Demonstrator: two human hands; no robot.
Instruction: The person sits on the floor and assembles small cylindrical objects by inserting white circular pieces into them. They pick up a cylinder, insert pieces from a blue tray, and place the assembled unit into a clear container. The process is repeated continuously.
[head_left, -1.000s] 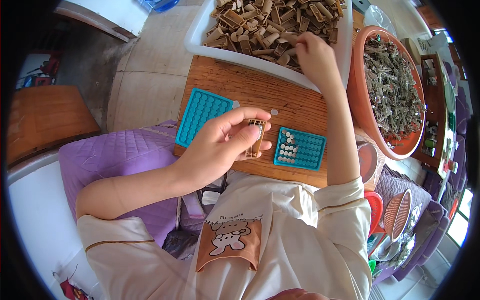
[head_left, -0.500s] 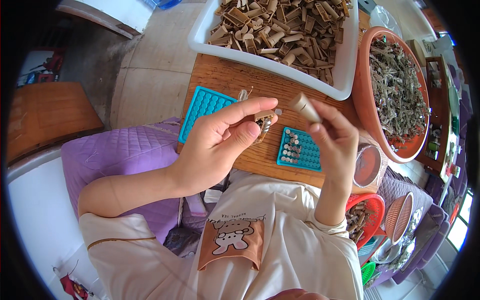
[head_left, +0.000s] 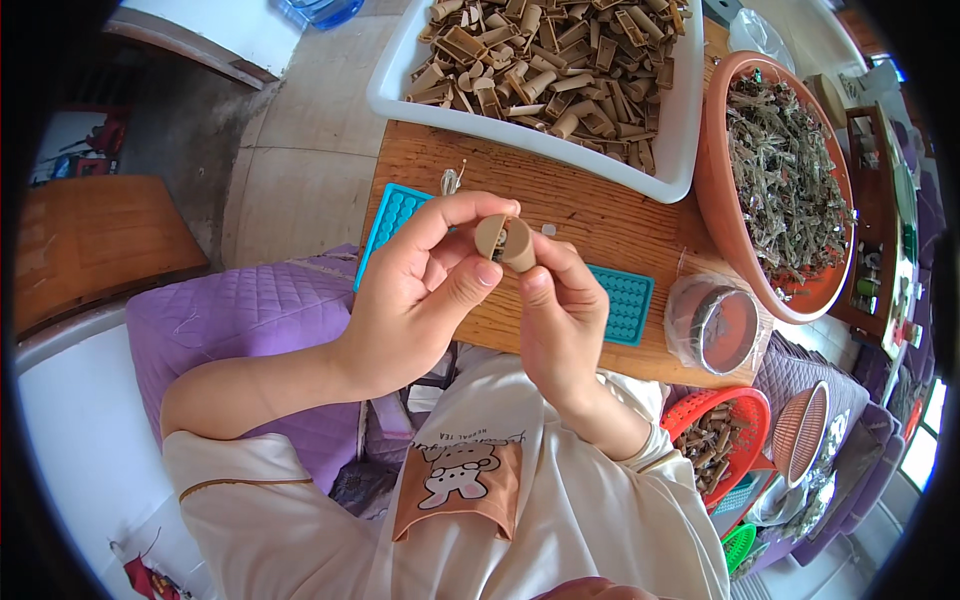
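Above the wooden table, my left hand (head_left: 405, 305) grips a brown half-round plastic casing (head_left: 489, 237) with small parts visible inside it. Closed around a matching brown casing half (head_left: 520, 250), my right hand (head_left: 562, 335) presses it against the first from the right. A gap still shows between the two halves, and the fingers hide much of them. Behind my left hand lies a teal tray with round pockets (head_left: 392, 212). A second teal tray (head_left: 622, 305) is partly covered by my right hand. A small pale piece (head_left: 548, 230) rests on the table just beyond the casing.
At the far side stands a white tub (head_left: 660, 188) heaped with brown casing halves. An orange basin (head_left: 715, 150) of tangled clear-and-dark parts is on the right. Nearer are a round container in plastic (head_left: 728, 335) and a red basket (head_left: 750, 455) of brown pieces. Purple quilted cloth (head_left: 230, 320) lies left.
My right hand has moved left and brought its casing half against the one in my left hand. The near teal tray is now partly covered by that hand.
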